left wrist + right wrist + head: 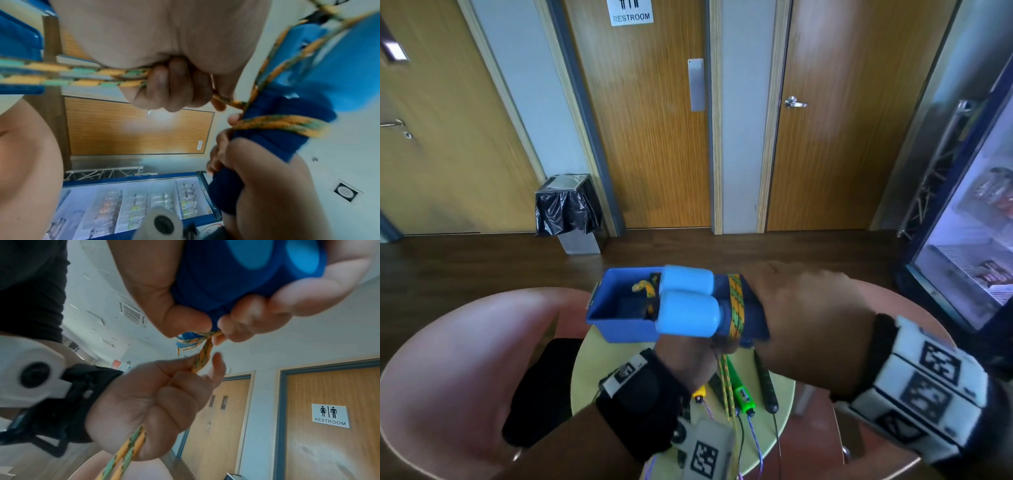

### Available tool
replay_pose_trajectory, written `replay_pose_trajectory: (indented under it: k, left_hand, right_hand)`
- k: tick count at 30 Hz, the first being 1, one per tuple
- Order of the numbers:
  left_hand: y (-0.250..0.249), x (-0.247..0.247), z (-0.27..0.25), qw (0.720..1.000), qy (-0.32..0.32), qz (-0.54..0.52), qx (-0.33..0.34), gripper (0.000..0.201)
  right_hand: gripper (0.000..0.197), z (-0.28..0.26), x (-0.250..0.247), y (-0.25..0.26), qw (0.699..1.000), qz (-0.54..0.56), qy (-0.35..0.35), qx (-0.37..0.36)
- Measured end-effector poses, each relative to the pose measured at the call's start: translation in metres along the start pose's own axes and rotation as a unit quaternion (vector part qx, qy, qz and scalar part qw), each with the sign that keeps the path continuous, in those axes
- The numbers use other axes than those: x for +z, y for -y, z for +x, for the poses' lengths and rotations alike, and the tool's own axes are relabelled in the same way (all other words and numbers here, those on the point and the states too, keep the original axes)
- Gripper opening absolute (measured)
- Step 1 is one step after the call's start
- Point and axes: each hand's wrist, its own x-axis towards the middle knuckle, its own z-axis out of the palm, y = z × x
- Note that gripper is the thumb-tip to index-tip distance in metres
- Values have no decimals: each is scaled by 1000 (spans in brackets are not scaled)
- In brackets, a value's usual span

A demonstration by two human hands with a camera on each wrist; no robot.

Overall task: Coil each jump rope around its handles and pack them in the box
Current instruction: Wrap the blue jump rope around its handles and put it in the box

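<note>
My right hand [801,318] grips a pair of blue jump rope handles [686,301], side by side in the air above the near right part of the blue box [616,329]. Their pale blue ends point left. A few turns of orange and green rope [736,306] circle the dark blue shafts. Just below, my left hand [688,363] grips the doubled rope [200,360], which runs through its fist [174,86] and hangs down. In the right wrist view my right fingers [246,318] curl round the handles [216,280]. A bit of rope lies in the box.
On the round yellow-green table [780,404] lie other ropes with a green handle [744,399], a black handle [767,382] and a yellow handle [699,391]. Pink chairs [448,359] ring the table; a black item [541,390] lies on the left one. A drinks fridge [976,240] stands right.
</note>
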Motion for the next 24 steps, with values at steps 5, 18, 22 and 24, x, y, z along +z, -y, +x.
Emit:
replay_pose_trajectory:
  k: [5,18,22,24]
  left_hand:
    - [-5,16,-5,998,-37,33,50,16]
    - [3,9,-13,916,16,362,171,36]
    - [-2,6,-15,911,74,391,106,33]
    - [-9,3,-8,881,82,456,98,29]
  right_hand:
    - [37,13,0,1,999,26,-1,29]
    - [25,60,36,-29,992,-41,6,120]
    - [17,73,56,-46,981,-108,27,156]
    - [14,77,66,-49,977,-134,52,158]
